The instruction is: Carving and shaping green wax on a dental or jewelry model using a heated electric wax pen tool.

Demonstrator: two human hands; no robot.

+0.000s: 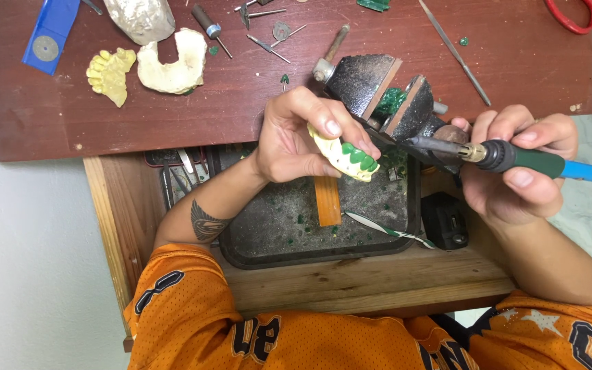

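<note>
My left hand (294,133) grips a pale yellow dental cast (345,157) with green wax on its teeth, held above a dark tray (279,229). My right hand (515,168) holds a pen-like hand tool (515,157) with a green and blue handle; its dark tip points left toward the cast, a short gap away. Both hands hover just in front of a small black bench vise (378,85) that clamps a green lump.
Two more plaster casts (169,65) (109,72) lie on the dark red bench top at the left, beside several burs and metal picks (268,41). Red scissors (573,14) lie far right. An orange strip (327,200) and green chips lie in the tray inside an open wooden drawer (371,281).
</note>
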